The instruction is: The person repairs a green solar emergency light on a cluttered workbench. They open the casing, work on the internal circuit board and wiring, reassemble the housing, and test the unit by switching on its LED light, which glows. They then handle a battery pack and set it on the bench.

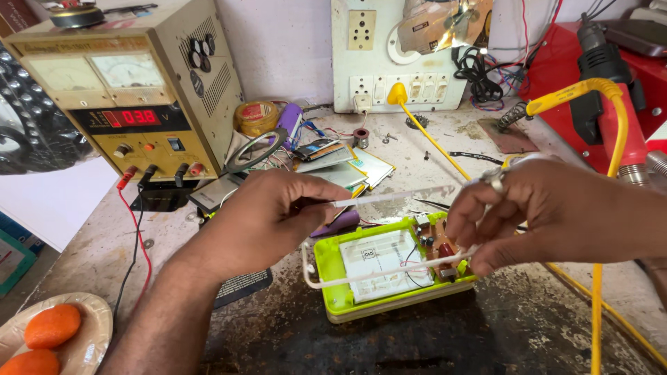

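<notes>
Basically halfway: lamp point(389, 274) lying open on bench point(292, 333), board exposed, left hand point(267, 219) and right hand point(549, 215) both pinched on white frame point(389, 198) held just above, not yet seated.

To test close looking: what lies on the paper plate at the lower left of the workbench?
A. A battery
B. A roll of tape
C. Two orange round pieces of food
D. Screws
C: the paper plate holds two orange round pieces of food, with none of the other things on it.
</notes>
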